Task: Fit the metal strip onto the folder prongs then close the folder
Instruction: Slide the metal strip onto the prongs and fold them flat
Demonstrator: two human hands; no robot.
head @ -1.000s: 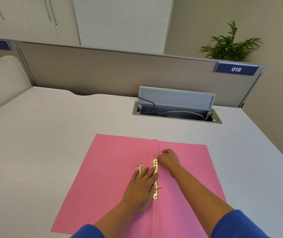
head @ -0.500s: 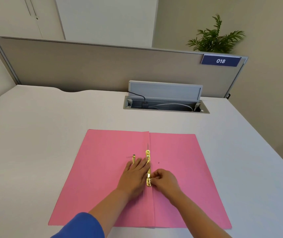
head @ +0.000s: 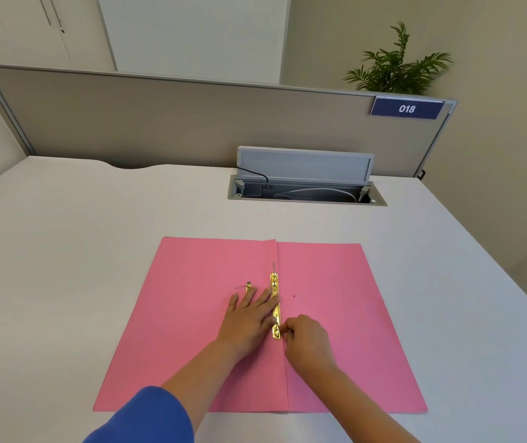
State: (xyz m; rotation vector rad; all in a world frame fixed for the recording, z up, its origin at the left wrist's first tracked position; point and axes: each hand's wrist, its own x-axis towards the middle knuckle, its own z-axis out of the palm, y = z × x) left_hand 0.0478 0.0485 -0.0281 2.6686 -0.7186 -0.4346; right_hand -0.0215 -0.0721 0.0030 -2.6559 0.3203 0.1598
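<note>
The left hand (head: 251, 321) is laid flat with fingers spread on the folder (head: 192, 330), its fingertips touching the strip (head: 275, 310). The right hand (head: 307, 342) is curled, its fingertips pressed together at the strip's near end; whether metal is pinched cannot be told. The strip is set along the fold at frame centre, long axis pointing away toward the upper frame. A prong (head: 274, 266) is seen past its far end. The open folder is spread on the desk (head: 64, 251).
</note>
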